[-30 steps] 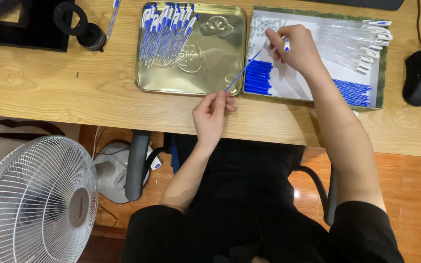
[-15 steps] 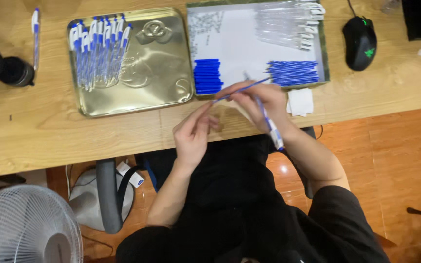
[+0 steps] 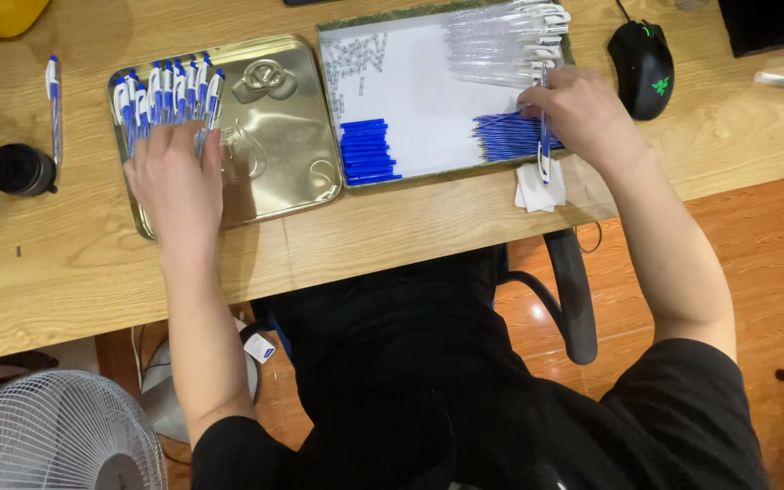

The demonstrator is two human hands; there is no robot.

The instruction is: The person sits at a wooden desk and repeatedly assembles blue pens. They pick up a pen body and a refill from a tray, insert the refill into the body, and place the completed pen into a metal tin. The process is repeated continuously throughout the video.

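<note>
The left hand lies palm down with its fingers spread flat over the row of white-and-blue ballpoint pens in the dented gold metal tray; whether a pen is pinched beneath it I cannot tell. The right hand is curled, pinching a clear-barrelled pen with a blue tip that hangs down past its knuckles, while the fingertips touch the fan of thin blue ink refills.

Those refills lie on the white sheet in the green-edged tray, just right of the gold tray. Nearer the gold tray on that sheet sits a stack of short blue caps; clear empty barrels are heaped at the far edge. Well right of the gold tray rests a black computer mouse; left of it, a single pen.

The risk I see: the refills lie near the desk edge, and a nudge from the wrist could roll some off.
</note>
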